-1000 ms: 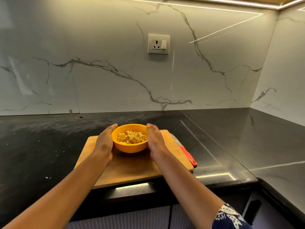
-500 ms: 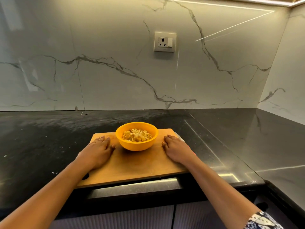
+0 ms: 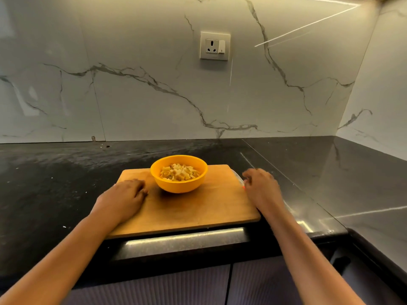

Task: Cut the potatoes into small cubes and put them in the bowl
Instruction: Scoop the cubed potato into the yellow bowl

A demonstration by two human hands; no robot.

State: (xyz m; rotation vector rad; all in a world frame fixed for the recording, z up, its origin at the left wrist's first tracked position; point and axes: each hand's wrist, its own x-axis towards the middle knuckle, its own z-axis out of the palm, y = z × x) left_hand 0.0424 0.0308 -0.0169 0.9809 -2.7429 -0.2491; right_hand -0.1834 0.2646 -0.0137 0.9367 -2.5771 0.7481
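An orange bowl [image 3: 178,183] heaped with small pale potato cubes [image 3: 179,172] stands at the far middle of a wooden cutting board [image 3: 193,210]. My left hand [image 3: 123,198] rests on the board's left side, fingers loosely bent, holding nothing, a short gap from the bowl. My right hand [image 3: 261,187] arches over the board's right edge with its fingers curled down round the handle of a knife [image 3: 237,176]. Only a strip of blade and a speck of red handle show beside the hand.
The board lies at the front edge of a black stone counter [image 3: 66,183] that turns a corner on the right. A marble backsplash with a wall socket [image 3: 214,46] rises behind. Cabinet fronts sit below the counter edge.
Both hands let go of the bowl and dropped to the board. The right hand has since slid right off the board and curled over the knife handle. The bowl stayed put.
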